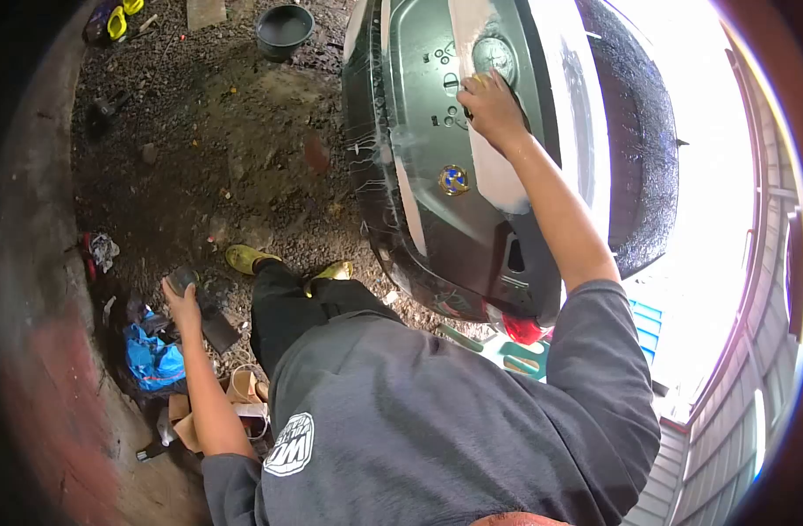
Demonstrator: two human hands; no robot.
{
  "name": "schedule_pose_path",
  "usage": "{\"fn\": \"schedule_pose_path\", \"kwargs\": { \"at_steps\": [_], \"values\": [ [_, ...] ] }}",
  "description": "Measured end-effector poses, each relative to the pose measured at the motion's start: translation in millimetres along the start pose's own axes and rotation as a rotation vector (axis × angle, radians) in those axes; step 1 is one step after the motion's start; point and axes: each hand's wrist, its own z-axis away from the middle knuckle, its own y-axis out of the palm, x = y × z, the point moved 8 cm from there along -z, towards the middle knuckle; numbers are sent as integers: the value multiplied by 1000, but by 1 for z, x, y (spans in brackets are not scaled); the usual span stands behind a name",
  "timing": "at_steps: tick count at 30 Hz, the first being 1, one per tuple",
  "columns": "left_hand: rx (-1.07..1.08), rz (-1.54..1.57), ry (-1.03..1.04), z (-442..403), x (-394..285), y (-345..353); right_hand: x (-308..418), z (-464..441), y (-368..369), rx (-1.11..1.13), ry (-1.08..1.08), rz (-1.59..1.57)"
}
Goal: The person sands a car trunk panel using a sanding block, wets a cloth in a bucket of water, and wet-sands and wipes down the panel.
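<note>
My right hand [493, 107] is pressed against the dark trunk lid [428, 140] of a car, beside a round grey patch [494, 60] and a pale strip. Its fingers are bent round something small with a yellowish edge, mostly hidden. A round blue and gold emblem [453, 181] sits on the lid nearer to me. Down at the left, my left hand [184, 305] is closed round a dark block-like object [183, 280], away from the car.
A dark bucket [284, 31] stands on the wet gravel [235, 167]. Near my left arm lie a blue plastic bag [153, 358] and an open cardboard box [184, 422]. A green plastic piece [514, 355] is beside the red tail light [522, 329]. A wall runs along the left.
</note>
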Motion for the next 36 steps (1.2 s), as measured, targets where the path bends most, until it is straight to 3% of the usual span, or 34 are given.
{"fn": "schedule_pose_path", "kwargs": {
  "at_steps": [5,10,14,19,23,27,31,33,36],
  "values": [
    [16,3,66,-42,42,-33,48,59,1,176,-26,-59],
    [54,41,58,-62,30,-48,106,147,0,280,-23,-132],
    [61,51,45,-79,7,-51,141,181,-8,255,244,-413],
    [74,139,34,-88,-51,-49,188,186,37,211,604,-779],
    [66,203,28,-107,-100,-40,198,129,86,225,677,-1040],
    [109,313,-6,-132,-174,-34,163,13,142,85,601,-1166],
    [-24,377,-67,-187,-214,-24,129,-142,216,317,673,-1377],
    [-28,506,-272,-205,-241,-6,118,-222,259,487,666,-1353],
    [13,618,-370,-256,-256,37,101,-326,322,743,671,-1263]
  ]
}}
